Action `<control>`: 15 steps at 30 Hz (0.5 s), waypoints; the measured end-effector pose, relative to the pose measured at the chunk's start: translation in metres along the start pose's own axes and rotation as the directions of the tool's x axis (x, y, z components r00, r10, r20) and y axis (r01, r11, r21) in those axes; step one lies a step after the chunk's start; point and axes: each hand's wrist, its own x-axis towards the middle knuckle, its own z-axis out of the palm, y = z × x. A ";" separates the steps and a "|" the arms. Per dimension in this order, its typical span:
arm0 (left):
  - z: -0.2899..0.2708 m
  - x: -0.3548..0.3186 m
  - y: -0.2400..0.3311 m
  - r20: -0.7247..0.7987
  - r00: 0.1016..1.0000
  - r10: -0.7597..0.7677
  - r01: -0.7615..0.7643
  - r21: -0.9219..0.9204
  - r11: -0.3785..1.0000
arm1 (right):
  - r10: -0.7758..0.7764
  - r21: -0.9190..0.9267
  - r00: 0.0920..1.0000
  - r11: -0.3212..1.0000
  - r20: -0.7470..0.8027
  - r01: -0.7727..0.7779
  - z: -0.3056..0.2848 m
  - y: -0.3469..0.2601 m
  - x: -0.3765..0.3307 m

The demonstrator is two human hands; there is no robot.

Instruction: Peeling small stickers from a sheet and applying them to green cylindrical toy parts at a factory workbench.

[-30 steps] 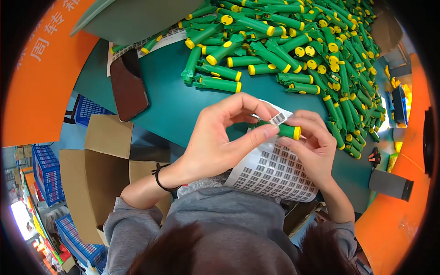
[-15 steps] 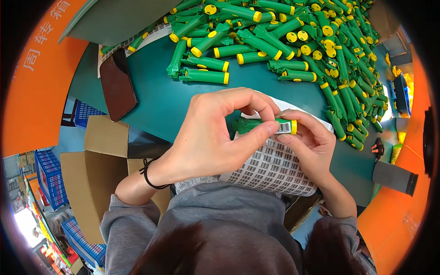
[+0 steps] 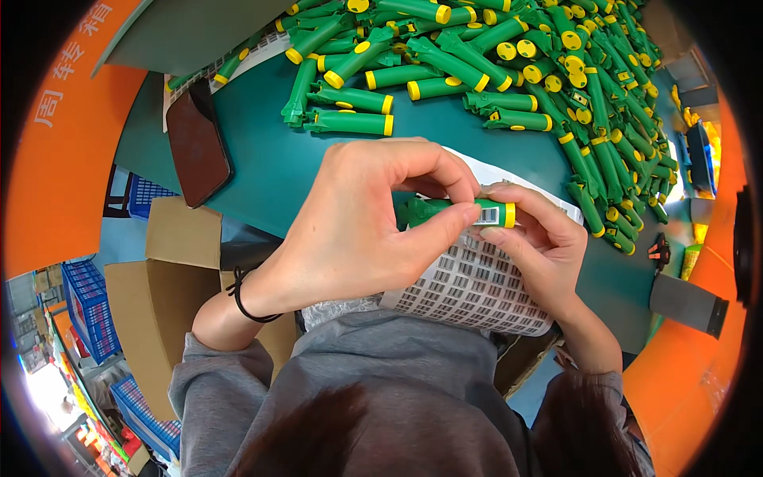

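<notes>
Between my two hands lies a green plastic tube point(image 3: 420, 211) with a yellow end cap point(image 3: 509, 215). A small white barcode label point(image 3: 489, 215) sits on its side near the cap. My left hand point(image 3: 358, 219) is closed on the tube, its thumb tip at the label's edge and its fingers curled over the far side. At the capped end, my right hand point(image 3: 552, 246) grips the tube between thumb and fingers. Under both hands a sheet of barcode labels point(image 3: 477, 286) curves down over the table edge towards my lap. The tube's other end is partly behind my left hand.
Similar green tubes point(image 3: 350, 122) cover the far and right parts of the green table point(image 3: 258, 171). A dark phone-like slab point(image 3: 199, 151) lies at the left. An open cardboard box point(image 3: 183, 234) stands below, near blue crates point(image 3: 91, 310). Scissors point(image 3: 660, 251) lie at the right.
Both hands keep their hold on the tube, with the left thumb tip shifted very slightly at the label. The whole view has moved a little.
</notes>
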 end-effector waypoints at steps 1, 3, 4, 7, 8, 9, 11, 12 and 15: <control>0.000 0.000 0.000 0.001 1.000 -0.006 0.006 -0.003 1.000 | 0.000 -0.011 1.000 1.000 0.001 0.000 0.000 0.000 0.000; 0.000 0.000 0.000 0.002 1.000 -0.013 0.013 -0.006 1.000 | 0.009 -0.011 1.000 1.000 0.001 -0.009 0.001 -0.001 0.000; 0.000 0.000 0.000 -0.001 1.000 0.003 -0.003 0.009 1.000 | 0.017 -0.011 1.000 1.000 0.000 -0.017 0.001 -0.001 0.000; 0.000 0.000 0.000 -0.005 1.000 0.014 -0.014 0.015 1.000 | 0.005 -0.013 1.000 1.000 0.010 -0.005 0.000 0.000 0.000; 0.000 -0.001 0.000 -0.007 1.000 0.007 -0.007 0.007 1.000 | 0.005 -0.012 1.000 1.000 0.011 -0.005 0.000 0.000 0.000; 0.001 -0.001 0.000 -0.009 1.000 0.006 -0.006 0.008 1.000 | 0.009 -0.012 1.000 1.000 0.009 -0.009 0.001 -0.001 0.000; 0.001 -0.001 -0.001 -0.015 1.000 0.026 -0.025 0.038 0.999 | 0.015 -0.013 1.000 1.000 0.005 -0.014 0.001 0.000 -0.001; 0.001 -0.001 -0.001 -0.014 1.000 0.025 -0.025 0.037 0.999 | 0.003 -0.014 1.000 1.000 0.003 -0.003 0.000 0.002 -0.001; 0.001 -0.001 0.000 -0.024 1.000 0.009 -0.009 0.031 0.999 | -0.008 -0.016 1.000 1.000 -0.001 0.008 0.001 0.001 -0.001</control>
